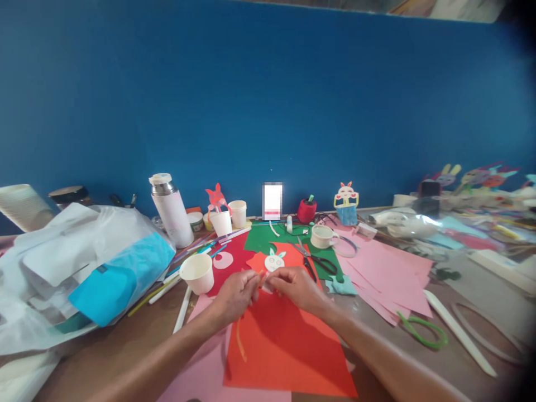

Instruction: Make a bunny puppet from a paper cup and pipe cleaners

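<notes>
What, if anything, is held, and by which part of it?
Apparently the white rabbit cutout: left hand and right hand meet at its lower end. Exact contact is hidden; whether the orange strip is held too, I cannot tell.

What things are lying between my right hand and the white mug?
Between your right hand and the white mug lie the black-handled scissors, over orange paper and green paper; the head view shows this.

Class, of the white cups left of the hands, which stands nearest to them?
The open cup just left of the left hand; the others stand farther back, nearer the blue wall.
</notes>
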The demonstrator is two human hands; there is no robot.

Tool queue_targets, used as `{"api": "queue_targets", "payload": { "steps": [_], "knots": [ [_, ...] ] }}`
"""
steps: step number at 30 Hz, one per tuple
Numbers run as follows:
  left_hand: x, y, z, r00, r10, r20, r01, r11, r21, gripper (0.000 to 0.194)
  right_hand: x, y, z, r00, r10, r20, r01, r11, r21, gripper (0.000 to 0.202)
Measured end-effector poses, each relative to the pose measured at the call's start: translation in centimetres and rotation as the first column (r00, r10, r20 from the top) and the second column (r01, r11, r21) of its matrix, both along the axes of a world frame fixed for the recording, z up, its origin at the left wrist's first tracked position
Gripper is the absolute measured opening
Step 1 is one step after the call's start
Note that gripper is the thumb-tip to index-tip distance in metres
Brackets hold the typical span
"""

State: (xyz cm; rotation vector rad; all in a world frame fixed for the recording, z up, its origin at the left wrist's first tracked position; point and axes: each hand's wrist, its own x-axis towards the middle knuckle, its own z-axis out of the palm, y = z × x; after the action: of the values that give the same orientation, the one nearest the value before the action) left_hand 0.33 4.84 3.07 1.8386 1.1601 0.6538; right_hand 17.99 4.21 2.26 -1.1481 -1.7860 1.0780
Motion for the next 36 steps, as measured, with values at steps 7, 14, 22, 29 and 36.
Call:
{"api": "queue_targets", "payload": {
  "steps": [7, 14, 22, 29, 36],
  "knots": [
    [0.6, -0.7, -0.2, 0.990, 0.053, -0.128, -0.035, 0.990, 0.135, 0.037, -0.5, 0.5, -1.3, 0.989, -0.097, -0.108, 0.087, 0.991, -0.101, 0.013],
    [0.7, -0.9, -0.6, 0.974, 0.056, -0.220, -0.012, 0.980, 0.199, 0.039, -0.8, 0.0, -0.8, 0.989, -0.051, -0.136, 0.046, 0.998, -0.036, 0.019],
    [0.9, -1.1, -1.2, 0.960, 0.086, -0.268, -0.023, 0.973, 0.231, 0.037, -0.9, 0.2, -0.9, 0.990, -0.083, -0.115, 0.077, 0.996, -0.052, 0.014],
    [1.2, -1.2, -1.2, 0.947, 0.095, -0.306, -0.021, 0.971, 0.238, 0.037, -0.6, -0.1, 0.6, 0.996, -0.082, -0.043, 0.079, 0.995, -0.068, 0.015],
    [1.4, -1.2, -1.0, 0.945, 0.105, -0.309, -0.024, 0.967, 0.254, 0.036, -0.8, -0.2, 0.2, 0.994, -0.113, -0.011, 0.112, 0.993, -0.039, 0.019]
  ]
}}
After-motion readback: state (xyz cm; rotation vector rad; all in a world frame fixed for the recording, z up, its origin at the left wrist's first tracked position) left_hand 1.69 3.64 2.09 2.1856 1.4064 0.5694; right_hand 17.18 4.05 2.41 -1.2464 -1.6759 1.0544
